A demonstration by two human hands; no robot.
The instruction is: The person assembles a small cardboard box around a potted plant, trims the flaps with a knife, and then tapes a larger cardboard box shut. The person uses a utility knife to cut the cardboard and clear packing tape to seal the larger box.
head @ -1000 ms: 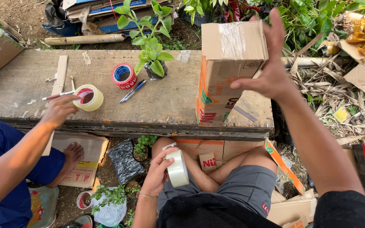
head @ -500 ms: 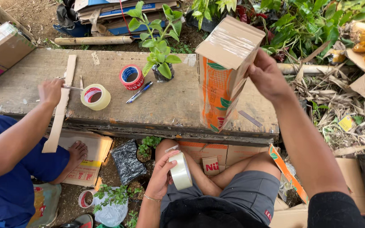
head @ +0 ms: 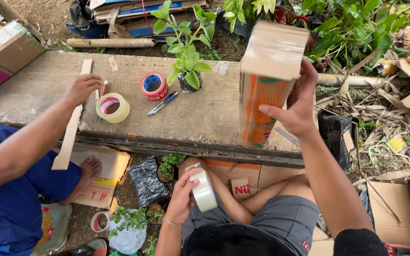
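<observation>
The right hand (head: pixel 296 110) is closed around the right side of a tall cardboard box (head: pixel 267 80), thumb across the orange-printed front face and fingers wrapped behind; the box stands upright at the right end of the wooden plank (head: pixel 205 111), its taped top tilted slightly toward the camera. The left hand (head: pixel 182 196) is near the lap, fingers curled around a roll of clear tape (head: pixel 204 190) held on edge. On the plank left of the box stand a potted seedling (head: pixel 186 71), a blue pen (head: pixel 163 103), a red tape roll (head: pixel 153 86) and a yellowish tape roll (head: pixel 113 107). At far left, another person's hand (head: pixel 82 88) rests on a narrow wooden strip (head: pixel 70 137).
</observation>
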